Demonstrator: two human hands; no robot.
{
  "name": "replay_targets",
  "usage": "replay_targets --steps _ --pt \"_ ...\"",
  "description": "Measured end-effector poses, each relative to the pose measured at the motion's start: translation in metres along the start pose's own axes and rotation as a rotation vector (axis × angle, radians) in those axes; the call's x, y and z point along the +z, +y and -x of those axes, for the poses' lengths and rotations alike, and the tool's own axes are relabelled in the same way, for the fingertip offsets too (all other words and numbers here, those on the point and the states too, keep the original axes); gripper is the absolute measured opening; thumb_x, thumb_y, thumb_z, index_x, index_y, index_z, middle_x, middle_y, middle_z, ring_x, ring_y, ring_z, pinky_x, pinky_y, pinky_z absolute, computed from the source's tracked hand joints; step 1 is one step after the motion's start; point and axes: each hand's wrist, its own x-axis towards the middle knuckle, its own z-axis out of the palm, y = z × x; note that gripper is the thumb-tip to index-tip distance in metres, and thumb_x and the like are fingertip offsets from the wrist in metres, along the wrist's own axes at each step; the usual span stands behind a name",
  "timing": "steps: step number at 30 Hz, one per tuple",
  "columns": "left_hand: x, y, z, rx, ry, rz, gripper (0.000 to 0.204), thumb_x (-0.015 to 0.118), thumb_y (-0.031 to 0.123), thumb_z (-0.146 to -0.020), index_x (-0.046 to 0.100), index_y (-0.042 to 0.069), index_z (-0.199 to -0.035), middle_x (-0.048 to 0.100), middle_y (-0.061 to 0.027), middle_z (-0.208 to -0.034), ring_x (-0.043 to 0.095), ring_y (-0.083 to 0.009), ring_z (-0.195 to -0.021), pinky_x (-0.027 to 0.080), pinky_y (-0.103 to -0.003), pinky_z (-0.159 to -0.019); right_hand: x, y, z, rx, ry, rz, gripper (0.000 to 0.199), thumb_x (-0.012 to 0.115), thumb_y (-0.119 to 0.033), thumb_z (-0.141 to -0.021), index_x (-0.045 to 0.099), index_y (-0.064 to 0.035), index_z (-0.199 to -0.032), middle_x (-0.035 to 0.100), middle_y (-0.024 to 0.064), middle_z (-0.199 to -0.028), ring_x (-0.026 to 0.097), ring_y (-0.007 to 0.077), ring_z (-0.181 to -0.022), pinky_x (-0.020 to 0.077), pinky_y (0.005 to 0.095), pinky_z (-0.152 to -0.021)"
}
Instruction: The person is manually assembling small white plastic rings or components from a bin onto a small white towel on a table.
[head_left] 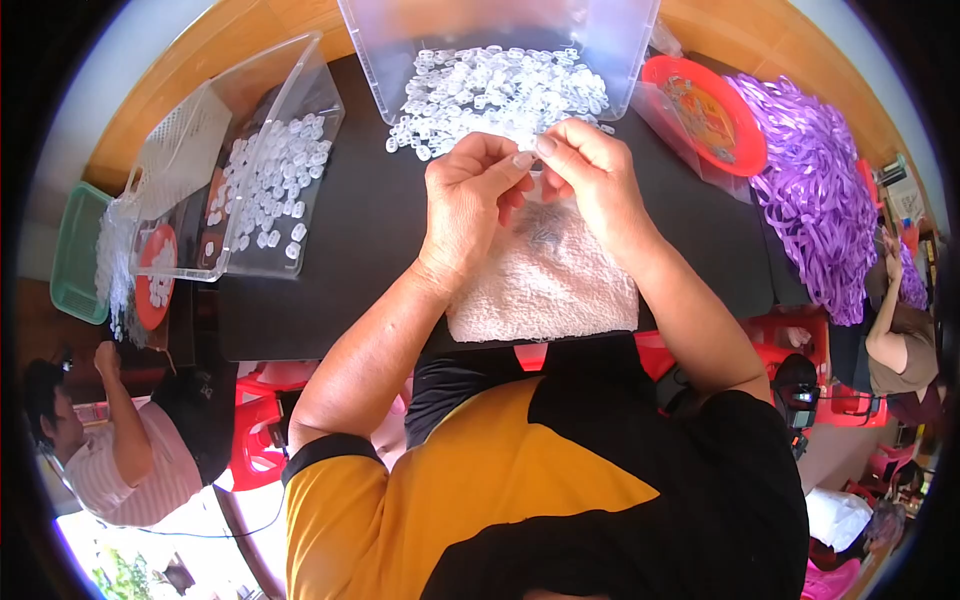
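My left hand (470, 190) and my right hand (598, 180) meet above the far end of a pale pink towel (540, 300), thumbs and fingertips pinched together. Between the fingertips is a small whitish plastic piece (528, 143), largely covered by them. Just beyond lies a heap of small clear plastic pieces (500, 85), spilling out of a clear plastic bin (370, 60) onto the black table. On the towel, partly behind my hands, is a small greyish patch (545, 225) of fine items that I cannot make out.
At left, another clear bin (215, 262) holds similar pieces (275, 185), with a green tray (80, 255) beyond. To the right are a red basin (740, 130) with small metallic bits and a heap of purple ribbons (815, 190). Co-workers sit at left (125, 440) and right (900, 345).
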Motion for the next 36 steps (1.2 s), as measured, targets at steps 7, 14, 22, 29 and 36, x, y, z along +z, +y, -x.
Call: replay_targets --steps 7,14,22,29,36 --pt "-0.001 0.003 0.001 -0.028 0.006 -0.061 0.015 0.062 0.013 -0.091 0.062 -0.002 -0.091 0.061 -0.0037 -0.070 0.053 -0.0069 -0.059 0.041 -0.021 -0.049 -0.001 -0.003 0.001 -0.016 -0.022 0.099 0.016 0.062 -0.017 -0.093 0.062 -0.0006 -0.090 0.054 -0.0022 -0.070 0.051 0.0049 -0.063 0.0442 0.0209 -0.056" --pt "-0.002 -0.004 -0.001 0.037 -0.034 -0.141 0.017 0.061 0.014 -0.091 0.062 -0.002 -0.091 0.059 -0.0026 -0.068 0.051 -0.0066 -0.058 0.042 -0.022 -0.051 -0.002 0.002 -0.003 -0.067 -0.017 0.113 0.016 0.062 -0.015 -0.092 0.062 0.0004 -0.088 0.055 -0.0013 -0.070 0.051 0.0051 -0.061 0.0434 0.0209 -0.055" --pt "-0.002 -0.008 0.001 0.065 -0.033 -0.150 0.017 0.060 0.015 -0.091 0.062 -0.001 -0.089 0.058 -0.0016 -0.067 0.050 -0.0066 -0.056 0.041 -0.022 -0.051 0.003 0.004 0.003 -0.077 0.046 0.095 0.017 0.062 -0.014 -0.093 0.060 0.0012 -0.085 0.053 -0.0006 -0.065 0.049 0.0062 -0.058 0.0422 0.0229 -0.053" --pt "-0.001 -0.004 0.002 0.043 0.016 -0.074 0.015 0.061 0.016 -0.090 0.061 0.001 -0.090 0.056 0.0001 -0.066 0.048 -0.0059 -0.054 0.039 -0.021 -0.049 -0.009 -0.001 -0.004 -0.095 0.153 0.058 0.020 0.061 -0.019 -0.094 0.062 0.0007 -0.087 0.049 -0.0014 -0.065 0.049 0.0078 -0.059 0.0377 0.0226 -0.058" --pt "-0.002 -0.007 0.000 0.074 -0.001 -0.095 0.016 0.062 0.017 -0.090 0.061 0.001 -0.090 0.056 0.0003 -0.066 0.048 -0.0056 -0.054 0.038 -0.021 -0.049 -0.001 -0.003 -0.001 -0.104 0.103 0.064 0.019 0.064 -0.014 -0.092 0.061 0.0006 -0.081 0.050 -0.0022 -0.063 0.046 0.0052 -0.057 0.0388 0.0209 -0.053"
